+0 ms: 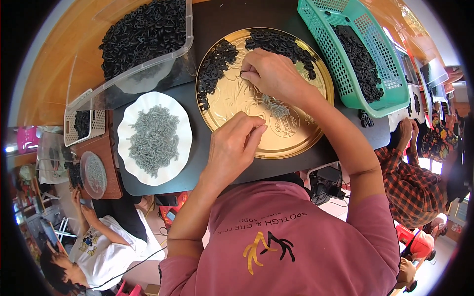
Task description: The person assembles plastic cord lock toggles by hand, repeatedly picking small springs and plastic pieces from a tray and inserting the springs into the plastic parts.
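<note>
A round gold tray (237, 118) lies before me. My right hand (276, 74) is over its middle, finger and thumb pinched, with a dark bit showing at the tips that looks like a small black plastic part. My left hand (234, 143) is at the tray's near left, thumb and forefinger pressed together; whatever they hold is too small to make out. Small black plastic parts (215, 69) lie along the tray's left side, and more black parts (284, 44) line its far rim. Beneath my right wrist is a little heap of thin silvery metal pins (276, 106).
Left of the tray, a white wavy-edged plate (126, 130) holds many more pins. Behind it stands a clear bin (143, 76) of black parts. A green perforated basket (340, 74) with black parts stands at the right. Co-workers sit on both sides.
</note>
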